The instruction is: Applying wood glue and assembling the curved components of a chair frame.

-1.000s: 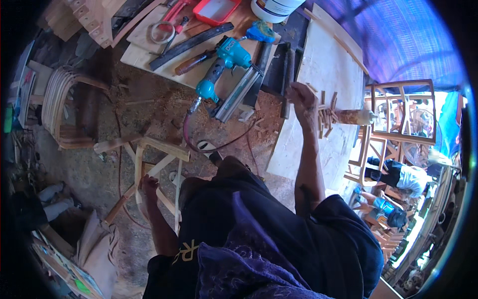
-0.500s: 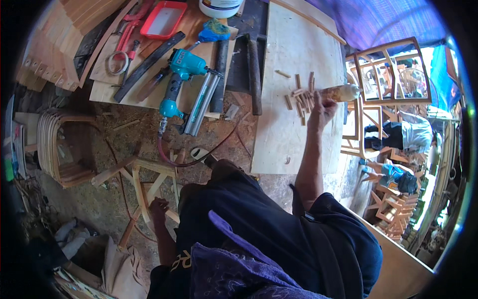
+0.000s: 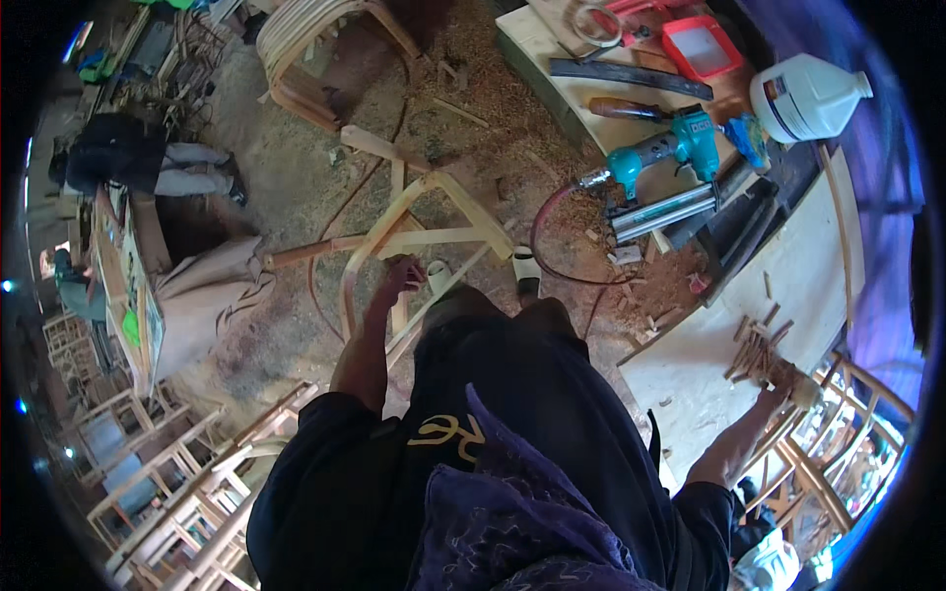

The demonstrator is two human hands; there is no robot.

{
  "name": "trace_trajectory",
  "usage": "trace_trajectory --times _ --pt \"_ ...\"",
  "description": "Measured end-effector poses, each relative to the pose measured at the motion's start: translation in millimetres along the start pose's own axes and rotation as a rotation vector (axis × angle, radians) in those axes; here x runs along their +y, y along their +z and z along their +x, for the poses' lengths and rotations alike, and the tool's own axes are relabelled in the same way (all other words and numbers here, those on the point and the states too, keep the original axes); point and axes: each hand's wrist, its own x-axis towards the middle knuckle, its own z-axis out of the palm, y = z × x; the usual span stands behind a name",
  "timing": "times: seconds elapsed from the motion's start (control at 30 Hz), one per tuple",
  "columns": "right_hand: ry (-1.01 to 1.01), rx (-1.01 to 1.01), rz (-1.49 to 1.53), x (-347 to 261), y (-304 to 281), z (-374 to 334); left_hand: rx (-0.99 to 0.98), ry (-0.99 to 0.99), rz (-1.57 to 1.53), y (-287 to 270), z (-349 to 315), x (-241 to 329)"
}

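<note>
At the right, my right hand (image 3: 772, 401) closes around a brownish bottle (image 3: 805, 393) at the edge of a pale plywood board (image 3: 690, 379). Just beyond that hand, short wooden dowels (image 3: 757, 351) lie in a loose pile on the board. My left hand (image 3: 402, 276) hangs with loosely bent, parted fingers and nothing visible in them. Below it stands an angular wooden chair frame (image 3: 434, 237); whether the fingers touch it I cannot tell.
A teal nail gun (image 3: 680, 148) with a red hose lies on the workbench, near a white jug (image 3: 803, 98) and a red tray (image 3: 702, 47). Stacked curved wooden frames (image 3: 296, 59) stand at the far left. Another person (image 3: 148, 163) bends at the left. Wood scraps litter the floor.
My view has swung to the left, so the bench and board now appear farther right. My right hand stays at the bottle, and my left hand remains over the chair frame.
</note>
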Motion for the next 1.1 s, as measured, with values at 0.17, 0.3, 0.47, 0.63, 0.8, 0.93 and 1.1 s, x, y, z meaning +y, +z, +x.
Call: trace_trajectory --times 0.17,0.3,0.47,0.63,0.8,0.93,1.1 --pt "0.124 -0.124 0.303 -63.7 -21.4 77.8 0.055 -0.07 -0.138 -4.6 -25.7 -16.8" --pt "0.169 -0.262 0.545 -156.2 30.9 221.1 0.062 0.08 -0.199 -14.5 -27.1 -59.1" --pt "0.065 -0.684 0.885 -474.3 129.8 359.9 0.143 0.194 -0.396 -4.1 -47.0 -44.2" --pt "-0.277 -0.984 0.778 -695.6 267.8 352.7 0.214 0.243 -0.486 -31.0 -117.7 -40.5" --pt "-0.572 -1.036 0.73 -891.4 324.7 325.7 0.36 0.07 -0.502 -79.5 -146.0 -66.8" --pt "-0.486 -1.172 0.914 -1001.1 346.5 305.0 0.387 0.103 -0.631 -127.4 -150.1 -78.8" --pt "-0.26 -1.324 1.317 -1091.5 364.5 306.0 0.393 0.13 -0.768 -164.1 -164.6 -97.1"
